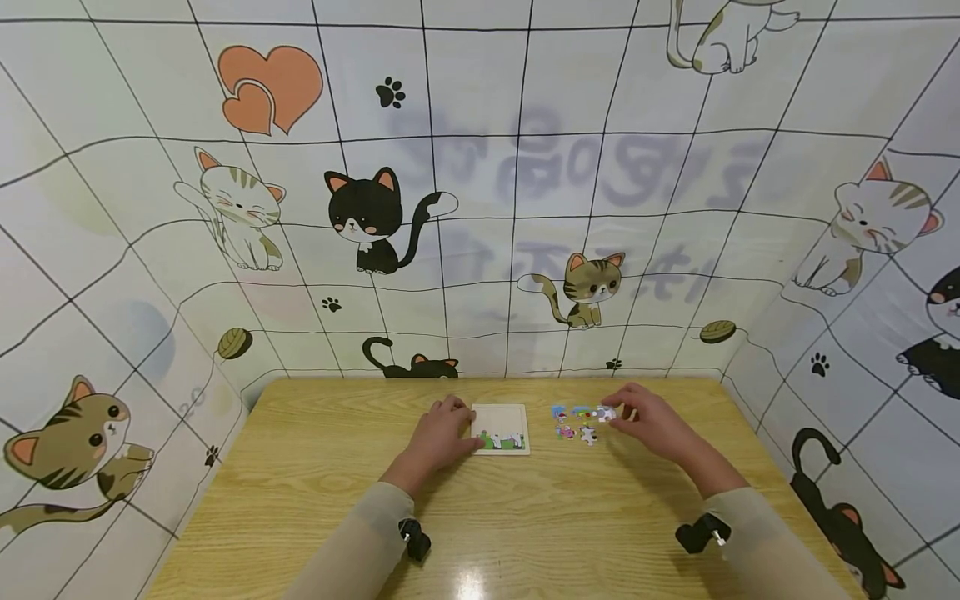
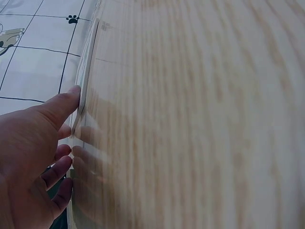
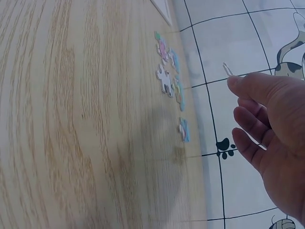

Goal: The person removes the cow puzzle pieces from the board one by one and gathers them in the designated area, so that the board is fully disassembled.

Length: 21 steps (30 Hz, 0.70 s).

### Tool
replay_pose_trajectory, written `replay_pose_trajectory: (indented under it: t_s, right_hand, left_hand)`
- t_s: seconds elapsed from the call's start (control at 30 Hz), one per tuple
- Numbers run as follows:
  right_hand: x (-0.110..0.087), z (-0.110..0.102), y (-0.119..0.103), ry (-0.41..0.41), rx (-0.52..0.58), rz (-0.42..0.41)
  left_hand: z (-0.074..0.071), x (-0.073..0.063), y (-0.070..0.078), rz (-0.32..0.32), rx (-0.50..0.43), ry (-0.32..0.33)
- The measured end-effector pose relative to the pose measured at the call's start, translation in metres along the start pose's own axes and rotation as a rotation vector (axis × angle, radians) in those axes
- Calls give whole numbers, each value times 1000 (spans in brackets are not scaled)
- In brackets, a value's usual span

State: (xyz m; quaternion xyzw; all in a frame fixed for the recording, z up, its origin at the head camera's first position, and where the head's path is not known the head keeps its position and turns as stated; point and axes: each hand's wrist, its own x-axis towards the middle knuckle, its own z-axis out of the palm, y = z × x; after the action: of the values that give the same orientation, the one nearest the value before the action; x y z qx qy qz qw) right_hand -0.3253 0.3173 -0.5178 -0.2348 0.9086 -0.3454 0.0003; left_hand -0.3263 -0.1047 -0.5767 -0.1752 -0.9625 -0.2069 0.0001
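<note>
A square wooden puzzle board (image 1: 500, 423) lies on the table, with green and white pieces set along its near edge. My left hand (image 1: 444, 435) rests at its left side; the thumb touches the frame in the left wrist view, the other fingers loosely bent. Between thumb and finger, my right hand (image 1: 643, 419) pinches a pale puzzle piece (image 3: 227, 69), raised off the tabletop. Loose pieces lie between board and right hand: a pink one (image 1: 566, 432), a black-and-white one (image 1: 588, 435), a blue one (image 1: 558, 412) and a green-blue one (image 1: 581, 411).
The light wooden table (image 1: 510, 517) meets a cloth backdrop (image 1: 480, 200) with cat drawings at its far edge. Similar cloth hangs on both sides. A small black device is strapped at each wrist, over beige sleeves (image 1: 360, 542).
</note>
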Motion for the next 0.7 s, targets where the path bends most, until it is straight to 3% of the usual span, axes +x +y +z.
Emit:
replay_pose_trajectory:
  t_s: [0.7]
  right_hand:
    - [-9, 0, 17, 17, 8, 70]
  left_hand:
    - [1, 0, -2, 10, -4, 2]
